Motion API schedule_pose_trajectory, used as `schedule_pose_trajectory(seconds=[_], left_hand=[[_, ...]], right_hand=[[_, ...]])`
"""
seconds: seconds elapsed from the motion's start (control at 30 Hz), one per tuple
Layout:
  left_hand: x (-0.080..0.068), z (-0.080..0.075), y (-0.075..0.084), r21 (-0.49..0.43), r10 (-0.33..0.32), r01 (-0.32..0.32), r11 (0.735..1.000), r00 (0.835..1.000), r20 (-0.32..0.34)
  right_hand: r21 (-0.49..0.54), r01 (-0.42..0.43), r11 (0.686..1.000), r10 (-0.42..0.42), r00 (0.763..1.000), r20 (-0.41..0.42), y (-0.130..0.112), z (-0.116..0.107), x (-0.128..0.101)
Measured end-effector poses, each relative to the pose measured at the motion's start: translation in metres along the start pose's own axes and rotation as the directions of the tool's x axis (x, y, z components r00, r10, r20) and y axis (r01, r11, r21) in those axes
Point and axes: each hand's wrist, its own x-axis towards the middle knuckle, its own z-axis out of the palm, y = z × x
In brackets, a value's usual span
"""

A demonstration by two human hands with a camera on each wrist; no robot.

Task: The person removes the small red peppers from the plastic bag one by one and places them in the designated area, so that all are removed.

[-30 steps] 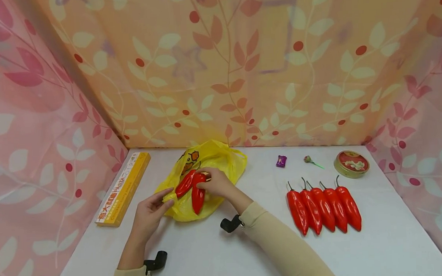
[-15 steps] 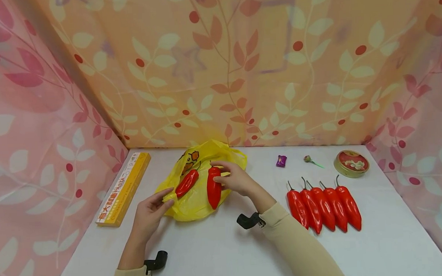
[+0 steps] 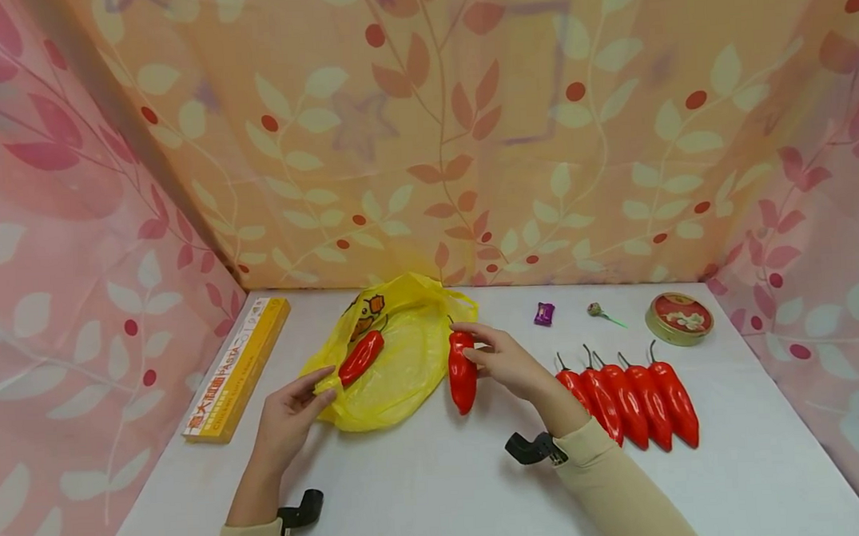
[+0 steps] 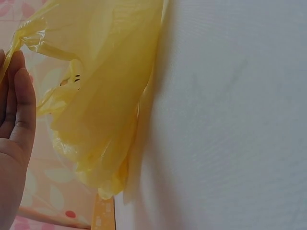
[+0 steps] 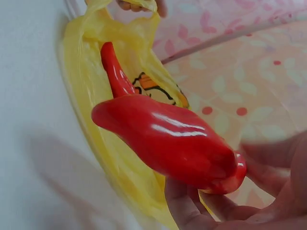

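My left hand [image 3: 285,422] pinches the near left edge of a yellow plastic bag [image 3: 402,381]; the left wrist view shows the gathered bag film [image 4: 105,96] at the fingertips. Inside the bag's mouth lies one red pepper [image 3: 362,357], its stem toward the back. By its stem end, my right hand [image 3: 509,364] grips another glossy red pepper [image 3: 462,382], tip pointing down, at the bag's right edge. The right wrist view has this held pepper [image 5: 168,139] large, partly covering the one in the bag. Several red peppers [image 3: 659,406] lie side by side at the right, partly behind my right forearm.
A yellow and white pasta box [image 3: 239,368] lies along the left side. At the back right are a purple wrapped candy [image 3: 544,314], a lollipop [image 3: 595,311] and a round red and gold tin [image 3: 680,319]. Patterned curtains [image 3: 424,140] enclose the white table [image 3: 425,492].
My right hand has lifted the pepper away from the one in the bag and carried it right, to the bag's right edge. My left hand has stayed on the bag.
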Motion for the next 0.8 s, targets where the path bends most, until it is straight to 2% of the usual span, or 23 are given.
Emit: schedule_pose_trajectory(seconds=[0.07,0.17,0.33,0.53,0.8], left_hand=[[0.0,0.0,-0.001,0.0,0.0,0.0,1.0,1.0,0.001],[0.001,0.0,-0.001,-0.003,0.004,-0.004,1.0,1.0,0.005],[0.0,0.001,0.002,-0.003,-0.005,0.005,1.0,1.0,0.006],[0.0,0.001,0.001,0.021,-0.005,0.005,1.0,1.0,0.006],[0.001,0.0,0.001,0.029,-0.018,0.018,0.999,1.0,-0.003]], right_hand=[[-0.037,0.015,0.999,-0.016,1.0,-0.015,0.002,-0.005,-0.006],[-0.151,0.025,0.988,-0.033,0.998,-0.05,0.006,-0.011,-0.016],[-0.341,-0.039,0.939,-0.013,0.989,-0.147,0.016,-0.022,-0.035],[-0.414,-0.111,0.903,0.009,0.97,-0.241,0.026,-0.038,-0.062],[-0.509,-0.146,0.848,0.002,0.963,-0.271,0.035,-0.052,-0.083]])
